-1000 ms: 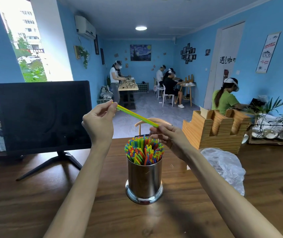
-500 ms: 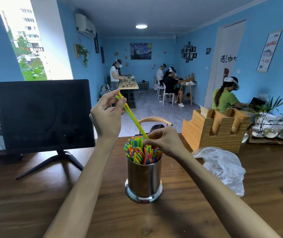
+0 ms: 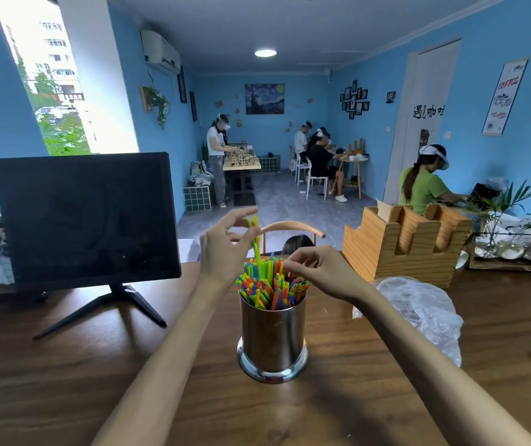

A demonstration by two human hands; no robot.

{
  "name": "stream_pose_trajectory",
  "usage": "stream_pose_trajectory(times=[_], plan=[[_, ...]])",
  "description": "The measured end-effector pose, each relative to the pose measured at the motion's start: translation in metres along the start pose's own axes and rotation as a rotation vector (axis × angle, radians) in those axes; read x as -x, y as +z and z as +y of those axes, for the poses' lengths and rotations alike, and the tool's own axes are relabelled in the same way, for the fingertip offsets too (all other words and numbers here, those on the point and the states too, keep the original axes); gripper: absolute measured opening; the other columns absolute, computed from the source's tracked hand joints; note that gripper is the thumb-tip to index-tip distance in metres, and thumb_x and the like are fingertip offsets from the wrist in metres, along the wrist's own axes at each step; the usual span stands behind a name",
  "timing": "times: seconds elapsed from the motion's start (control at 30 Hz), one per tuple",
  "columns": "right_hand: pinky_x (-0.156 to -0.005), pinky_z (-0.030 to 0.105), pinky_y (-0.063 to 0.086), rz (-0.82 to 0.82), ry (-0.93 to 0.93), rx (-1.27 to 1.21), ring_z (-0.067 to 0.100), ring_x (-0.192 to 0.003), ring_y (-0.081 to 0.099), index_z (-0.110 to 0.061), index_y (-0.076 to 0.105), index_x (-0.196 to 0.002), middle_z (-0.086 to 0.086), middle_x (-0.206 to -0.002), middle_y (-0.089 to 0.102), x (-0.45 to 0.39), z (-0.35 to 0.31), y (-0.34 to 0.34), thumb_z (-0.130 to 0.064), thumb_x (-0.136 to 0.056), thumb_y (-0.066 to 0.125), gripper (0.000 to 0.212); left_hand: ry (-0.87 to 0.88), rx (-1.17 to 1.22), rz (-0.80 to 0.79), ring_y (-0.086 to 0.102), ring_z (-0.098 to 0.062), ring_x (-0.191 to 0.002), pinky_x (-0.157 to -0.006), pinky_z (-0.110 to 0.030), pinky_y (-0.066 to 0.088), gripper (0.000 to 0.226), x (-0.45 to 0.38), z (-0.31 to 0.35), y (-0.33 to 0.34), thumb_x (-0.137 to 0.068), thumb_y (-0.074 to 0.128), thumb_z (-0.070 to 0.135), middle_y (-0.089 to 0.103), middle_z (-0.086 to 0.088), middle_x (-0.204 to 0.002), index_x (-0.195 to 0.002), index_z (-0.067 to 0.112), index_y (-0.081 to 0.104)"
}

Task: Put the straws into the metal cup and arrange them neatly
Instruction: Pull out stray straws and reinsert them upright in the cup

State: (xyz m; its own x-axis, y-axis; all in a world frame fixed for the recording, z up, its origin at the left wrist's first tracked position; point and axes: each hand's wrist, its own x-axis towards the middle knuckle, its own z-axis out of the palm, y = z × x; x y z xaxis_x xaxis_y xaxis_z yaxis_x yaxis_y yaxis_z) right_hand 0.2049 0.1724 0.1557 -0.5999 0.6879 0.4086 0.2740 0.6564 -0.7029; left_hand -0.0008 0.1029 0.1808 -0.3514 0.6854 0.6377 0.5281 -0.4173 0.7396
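Head view: left hand [image 3: 225, 244] pinches two tall straws [image 3: 255, 241]; right hand [image 3: 317, 268] fingers curled over the packed straws [image 3: 272, 284].
Risk: a bump tips the metal cup [image 3: 272, 336] below.

A dark monitor [image 3: 85, 217], wooden organizer [image 3: 409, 246] and plastic bag [image 3: 425, 313] share the table [image 3: 64, 381].

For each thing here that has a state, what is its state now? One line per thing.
metal cup: upright on the table, packed with straws.
two straws: nearly upright, lower ends in the bundle, tops sticking out.
left hand: pinches the two straws near the top.
right hand: fingers curled at the straw tops; grip unclear.
monitor: screen dark.
plastic bag: crumpled, lying on the table.
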Motion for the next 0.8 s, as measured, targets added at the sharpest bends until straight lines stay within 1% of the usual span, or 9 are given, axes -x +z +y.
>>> stream_pose_trajectory(times=[0.07, 0.13, 0.23, 0.27, 0.33, 0.4, 0.47, 0.63, 0.8], plan=[[-0.066, 0.021, 0.049, -0.081, 0.006, 0.012, 0.005, -0.074, 0.063, -0.024, 0.079, -0.095, -0.006, -0.084, 0.074, 0.002, -0.001, -0.003, -0.044, -0.088, 0.075, 0.021, -0.038, -0.057, -0.059, 0.073, -0.011, -0.069, -0.069, -0.04, 0.063, 0.025, 0.006, -0.01, 0.004, -0.09, 0.077, 0.022, 0.07, 0.015, -0.094, -0.109, 0.038, 0.072], [-0.064, 0.024, 0.048, -0.139, 0.015, 0.025, 0.004, -0.072, 0.059, -0.026, 0.079, -0.099, -0.004, -0.087, 0.073, 0.003, -0.001, -0.003, -0.043, -0.084, 0.078, 0.023, -0.078, -0.155, -0.124, 0.07, -0.004, -0.067, -0.072, -0.037, 0.062, 0.02, 0.011, -0.018, 0.006, -0.087, 0.08, 0.026, 0.071, 0.016, -0.089, -0.099, 0.041, 0.073], [-0.075, 0.042, 0.057, -0.156, 0.015, 0.023, 0.021, -0.087, 0.07, -0.025, 0.08, -0.103, 0.001, -0.093, 0.077, 0.001, -0.003, -0.003, -0.047, -0.084, 0.078, 0.029, -0.085, -0.258, -0.225, 0.067, 0.004, -0.076, -0.076, -0.029, 0.057, 0.015, 0.016, -0.029, 0.006, -0.081, 0.084, 0.028, 0.07, 0.017, -0.08, -0.087, 0.036, 0.074], [-0.079, 0.044, 0.059, -0.164, 0.016, 0.007, 0.022, -0.091, 0.071, -0.024, 0.081, -0.104, 0.001, -0.095, 0.078, 0.0, -0.004, -0.003, -0.047, -0.084, 0.078, 0.031, -0.073, -0.279, -0.257, 0.066, 0.002, -0.081, -0.078, -0.031, 0.057, 0.014, 0.017, -0.031, 0.006, -0.079, 0.085, 0.029, 0.07, 0.017, -0.081, -0.084, 0.036, 0.074], [-0.082, 0.038, 0.06, -0.182, 0.02, -0.022, 0.017, -0.095, 0.073, -0.019, 0.081, -0.106, 0.001, -0.098, 0.078, -0.001, -0.006, -0.003, -0.041, -0.085, 0.078, 0.03, -0.057, -0.333, -0.321, 0.064, -0.005, -0.09, -0.083, -0.037, 0.055, 0.011, 0.016, -0.032, 0.006, -0.078, 0.085, 0.035, 0.071, 0.015, -0.086, -0.079, 0.036, 0.074], [-0.081, 0.029, 0.059, -0.194, 0.027, -0.031, 0.01, -0.096, 0.073, -0.017, 0.081, -0.105, -0.001, -0.098, 0.079, -0.003, -0.008, -0.003, -0.033, -0.086, 0.079, 0.025, -0.037, -0.409, -0.365, 0.058, -0.013, -0.099, -0.086, -0.039, 0.05, 0.008, 0.013, -0.029, 0.004, -0.08, 0.082, 0.039, 0.069, 0.011, -0.092, -0.079, 0.037, 0.074], [-0.081, 0.025, 0.058, -0.193, 0.035, -0.016, 0.007, -0.095, 0.073, -0.016, 0.082, -0.102, -0.002, -0.096, 0.079, -0.005, -0.009, -0.003, -0.028, -0.087, 0.079, 0.019, -0.007, -0.439, -0.387, 0.054, -0.015, -0.102, -0.088, -0.038, 0.046, 0.004, 0.011, -0.024, 0.001, -0.082, 0.08, 0.039, 0.067, 0.01, -0.095, -0.082, 0.038, 0.076], [-0.081, 0.028, 0.061, -0.15, 0.065, 0.05, 0.005, -0.09, 0.073, -0.017, 0.082, -0.092, -0.004, -0.09, 0.079, -0.011, -0.009, -0.001, -0.02, -0.087, 0.078, 0.007, 0.016, -0.35, -0.305, 0.052, -0.008, -0.1, -0.085, -0.029, 0.043, 0.009, 0.015, -0.014, -0.002, -0.086, 0.077, 0.034, 0.061, 0.016, -0.098, -0.096, 0.035, 0.078], [-0.078, 0.029, 0.063, -0.147, 0.078, 0.109, 0.008, -0.091, 0.072, -0.017, 0.079, -0.094, -0.002, -0.093, 0.077, -0.014, -0.012, 0.003, -0.015, -0.086, 0.074, 0.01, 0.068, -0.325, -0.252, 0.053, -0.007, -0.096, -0.084, -0.03, 0.047, 0.012, 0.017, -0.011, -0.003, -0.088, 0.076, 0.029, 0.061, 0.019, -0.095, -0.098, 0.036, 0.077]])
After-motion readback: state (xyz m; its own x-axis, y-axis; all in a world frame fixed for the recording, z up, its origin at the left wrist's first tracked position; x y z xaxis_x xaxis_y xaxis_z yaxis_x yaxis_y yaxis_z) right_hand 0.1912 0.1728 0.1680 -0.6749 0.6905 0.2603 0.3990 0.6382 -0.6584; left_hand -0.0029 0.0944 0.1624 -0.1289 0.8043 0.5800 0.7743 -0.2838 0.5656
